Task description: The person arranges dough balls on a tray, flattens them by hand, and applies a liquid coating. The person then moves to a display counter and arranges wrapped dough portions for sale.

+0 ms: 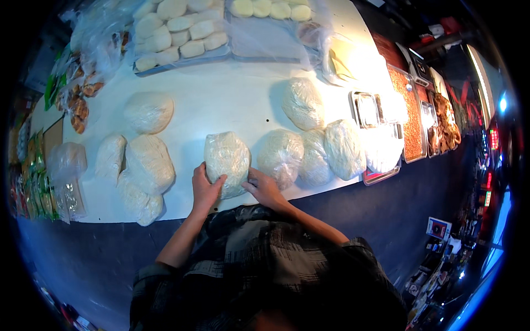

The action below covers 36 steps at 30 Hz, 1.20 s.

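Gripped bagged dough (227, 161) at its near end, left hand (204, 190) and right hand (264, 187) curled on either side. Lay near white table's (221, 99) front edge; bare room beyond, another bagged lump (280, 155) close right.

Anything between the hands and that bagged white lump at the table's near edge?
Nothing visible. The left hand and right hand already rest on the bagged lump, one at each lower side. The next bag lies beside it on the right.

bag (227, 163): glossy crinkled clear plastic | table (232, 102): smooth white | tray (366, 108): shiny metal
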Available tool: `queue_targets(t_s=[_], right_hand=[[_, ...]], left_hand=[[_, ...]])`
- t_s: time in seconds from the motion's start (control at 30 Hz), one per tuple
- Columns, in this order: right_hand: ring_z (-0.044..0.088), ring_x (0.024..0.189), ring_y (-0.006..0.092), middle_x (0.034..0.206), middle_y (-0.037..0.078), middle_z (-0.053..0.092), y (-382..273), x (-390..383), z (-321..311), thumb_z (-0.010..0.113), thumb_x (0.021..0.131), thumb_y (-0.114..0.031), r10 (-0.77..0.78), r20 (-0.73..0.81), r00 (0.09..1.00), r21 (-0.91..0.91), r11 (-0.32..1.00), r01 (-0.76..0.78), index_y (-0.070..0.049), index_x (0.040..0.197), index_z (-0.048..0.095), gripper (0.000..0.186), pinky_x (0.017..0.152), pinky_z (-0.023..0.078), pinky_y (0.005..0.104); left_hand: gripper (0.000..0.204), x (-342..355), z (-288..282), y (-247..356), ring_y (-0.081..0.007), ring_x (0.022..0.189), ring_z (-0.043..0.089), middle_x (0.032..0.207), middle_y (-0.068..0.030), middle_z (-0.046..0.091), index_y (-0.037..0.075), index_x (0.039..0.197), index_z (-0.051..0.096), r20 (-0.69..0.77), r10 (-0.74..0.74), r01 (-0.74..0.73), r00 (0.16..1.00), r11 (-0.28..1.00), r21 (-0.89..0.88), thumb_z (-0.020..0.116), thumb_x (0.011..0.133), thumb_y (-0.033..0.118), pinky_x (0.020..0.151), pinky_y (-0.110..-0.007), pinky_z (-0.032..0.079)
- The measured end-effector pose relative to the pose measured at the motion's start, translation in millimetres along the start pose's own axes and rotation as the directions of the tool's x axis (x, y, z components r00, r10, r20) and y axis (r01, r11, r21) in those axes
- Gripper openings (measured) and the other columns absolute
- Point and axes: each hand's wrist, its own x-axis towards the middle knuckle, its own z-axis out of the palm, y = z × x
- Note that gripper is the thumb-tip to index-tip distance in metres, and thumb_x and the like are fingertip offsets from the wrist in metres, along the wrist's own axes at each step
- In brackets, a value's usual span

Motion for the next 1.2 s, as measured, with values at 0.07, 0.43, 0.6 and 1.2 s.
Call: queue_targets(t_s=[0.07, 0.43, 0.6, 1.2], right_hand=[[0.071, 0.099, 0.0234, 0.109, 0.018, 0.071, 2, -27, -24, 0.071, 0.092, -0.017, 0.016, -0.019, 1.000, -0.146, 0.989, -0.018, 0.004, 0.132, 0.056, 0.047, 0.087, 0.056, 0.0359], [0.059, 0.099, 0.0181, 0.109, 0.009, 0.060, 47, -66, -75, 0.072, 0.093, -0.032, 0.670, -0.345, 0.657, 0.783, 0.591, -0.192, -0.001, 0.118, 0.059, 0.042, 0.080, 0.052, 0.0339], [0.037, 0.053, 0.0148, 0.059, -0.005, 0.033, 52, -30, -75, 0.068, 0.093, -0.051, 0.640, -0.030, 0.767, 0.864, 0.403, -0.303, -0.018, 0.078, 0.046, 0.042, 0.053, 0.033, 0.0311], [0.059, 0.122, 0.0298, 0.134, 0.015, 0.060, 70, -10, -77, 0.054, 0.103, -0.028, 0.518, -0.049, 0.854, 0.865, 0.449, -0.223, -0.003, 0.138, 0.051, 0.043, 0.098, 0.052, 0.0459]], left_hand=[[0.082, 1, 13, 6, -0.0401, 0.112, 0.056, 0.122, -0.0243, 0.055, -0.005, 0.138, 0.046, 0.031, 0.049, -0.050, 0.998, 0.998, 0.031, 0.085, 0.072, 0.024, 0.097, -0.047, 0.046], [0.085, 9, 29, 9, -0.0391, 0.112, 0.053, 0.119, -0.0222, 0.052, -0.004, 0.141, 0.041, 0.145, 0.126, -0.141, 0.981, 0.985, 0.095, 0.084, 0.074, 0.024, 0.097, -0.048, 0.044], [0.070, 14, 28, 6, -0.0383, 0.113, 0.052, 0.118, -0.0226, 0.054, -0.003, 0.132, 0.049, 0.145, 0.128, -0.154, 0.981, 0.971, 0.182, 0.082, 0.076, 0.023, 0.099, -0.047, 0.044], [0.090, -5, 19, 34, -0.0415, 0.122, 0.046, 0.134, -0.0217, 0.045, 0.001, 0.149, 0.033, 0.125, -0.021, -0.002, 0.992, 0.984, 0.178, 0.077, 0.081, 0.038, 0.099, -0.050, 0.046]])
